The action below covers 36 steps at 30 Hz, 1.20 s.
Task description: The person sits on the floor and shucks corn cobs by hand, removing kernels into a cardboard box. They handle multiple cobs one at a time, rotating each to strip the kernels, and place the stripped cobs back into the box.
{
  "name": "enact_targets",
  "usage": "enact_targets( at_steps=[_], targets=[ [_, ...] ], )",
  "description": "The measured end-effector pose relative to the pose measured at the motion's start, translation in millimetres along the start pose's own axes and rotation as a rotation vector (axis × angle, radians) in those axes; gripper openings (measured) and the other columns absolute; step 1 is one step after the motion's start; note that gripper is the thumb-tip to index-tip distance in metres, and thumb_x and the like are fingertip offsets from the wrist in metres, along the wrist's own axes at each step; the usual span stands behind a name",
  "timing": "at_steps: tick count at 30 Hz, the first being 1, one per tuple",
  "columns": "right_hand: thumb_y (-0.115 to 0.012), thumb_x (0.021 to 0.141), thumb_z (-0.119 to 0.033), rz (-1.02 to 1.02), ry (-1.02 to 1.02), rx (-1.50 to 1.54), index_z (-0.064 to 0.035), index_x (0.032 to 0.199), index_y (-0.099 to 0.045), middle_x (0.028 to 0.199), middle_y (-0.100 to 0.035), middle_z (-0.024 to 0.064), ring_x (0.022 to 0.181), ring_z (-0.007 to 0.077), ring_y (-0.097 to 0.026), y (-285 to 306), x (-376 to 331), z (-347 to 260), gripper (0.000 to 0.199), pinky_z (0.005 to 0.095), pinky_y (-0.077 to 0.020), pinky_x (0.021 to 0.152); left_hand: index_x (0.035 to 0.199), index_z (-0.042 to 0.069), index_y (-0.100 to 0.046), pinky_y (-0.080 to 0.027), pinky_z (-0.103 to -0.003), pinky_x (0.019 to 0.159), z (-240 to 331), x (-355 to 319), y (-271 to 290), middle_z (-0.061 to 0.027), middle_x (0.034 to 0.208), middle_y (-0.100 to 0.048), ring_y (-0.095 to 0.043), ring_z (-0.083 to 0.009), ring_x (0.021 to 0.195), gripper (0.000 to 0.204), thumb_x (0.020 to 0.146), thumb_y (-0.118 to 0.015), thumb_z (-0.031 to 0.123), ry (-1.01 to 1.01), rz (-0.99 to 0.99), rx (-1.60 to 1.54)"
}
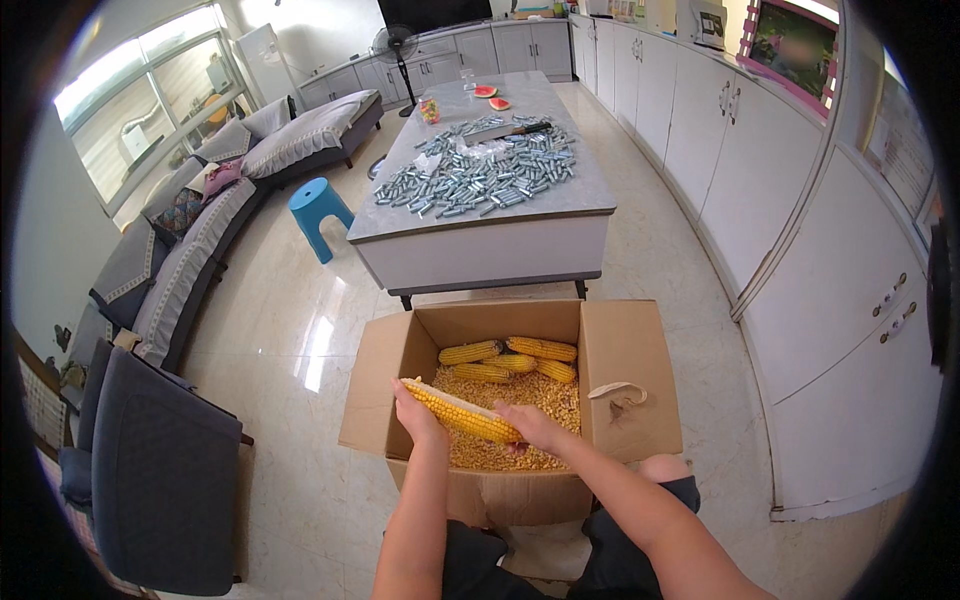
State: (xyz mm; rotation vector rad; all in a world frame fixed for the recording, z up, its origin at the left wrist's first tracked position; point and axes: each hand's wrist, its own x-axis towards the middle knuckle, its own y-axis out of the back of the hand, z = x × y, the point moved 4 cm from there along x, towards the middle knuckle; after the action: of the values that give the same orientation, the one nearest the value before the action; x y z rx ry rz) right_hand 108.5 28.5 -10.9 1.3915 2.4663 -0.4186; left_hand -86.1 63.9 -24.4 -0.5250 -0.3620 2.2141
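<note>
One long yellow corn cob is held over the open brown cardboard box, its long axis running from far left to near right, tip pointing far left. The left hand is clamped round its left end, the right hand closed on its right end. Four more yellow cobs lie at the box's far side on loose yellow kernels.

A home living room: long sofa, white cabinets, marble-topped table, standing fan.
</note>
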Motion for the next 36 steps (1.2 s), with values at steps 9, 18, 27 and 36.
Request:
enact_targets(
  at_steps=[9, 18, 27, 36],
  targets=[
    [-0.038, 0.091, -0.047, 0.134, 0.096, -0.077, 0.0011, 0.109, -0.054, 0.069, -0.05, 0.0023, 0.052, 0.008, -0.047, 9, 9, 14, 0.054, 0.0214, -0.0417, 0.049, 0.119, -0.003, -0.043, -0.038, -0.032, 0.09, 3, -7, -7, -0.0114, 0.114, -0.049, -0.047, -0.021, 0.103, 0.061, 0.089, -0.041, 0.05, -0.114, -0.035, 0.091],
    [-0.037, 0.091, -0.049, -0.039, -0.019, 0.235, -0.001, 0.112, -0.051, 0.066, -0.05, 0.0015, 0.052, 0.0072, -0.046, 7, -4, -2, 0.054, 0.021, -0.0393, 0.045, 0.124, -0.001, -0.039, -0.036, -0.034, 0.093, -1, -1, -1, -0.0119, 0.118, -0.047, -0.046, -0.0237, 0.108, 0.066, 0.087, -0.04, 0.053, -0.025, -0.002, -0.003],
    [-0.036, 0.092, -0.046, 0.049, 0.037, 0.066, -0.0047, 0.119, -0.05, 0.063, -0.046, 0.0007, 0.048, 0.0092, -0.044, 11, -1, 7, 0.051, 0.0242, -0.0424, 0.047, 0.125, -0.003, -0.038, -0.035, -0.034, 0.095, 4, -6, -4, -0.0129, 0.121, -0.045, -0.045, -0.0239, 0.11, 0.063, 0.089, -0.039, 0.05, -0.047, 0.016, 0.022],
    [-0.037, 0.092, -0.046, -0.035, -0.026, 0.344, -0.0026, 0.102, -0.053, 0.06, -0.044, 0.001, 0.049, 0.0085, -0.043, 11, -4, 2, 0.048, 0.0238, -0.0398, 0.043, 0.126, -0.002, -0.036, -0.035, -0.036, 0.096, 2, -6, -5, -0.0139, 0.124, -0.043, -0.043, -0.0255, 0.112, 0.066, 0.088, -0.039, 0.052, -0.02, 0.015, -0.021]
  ],
)
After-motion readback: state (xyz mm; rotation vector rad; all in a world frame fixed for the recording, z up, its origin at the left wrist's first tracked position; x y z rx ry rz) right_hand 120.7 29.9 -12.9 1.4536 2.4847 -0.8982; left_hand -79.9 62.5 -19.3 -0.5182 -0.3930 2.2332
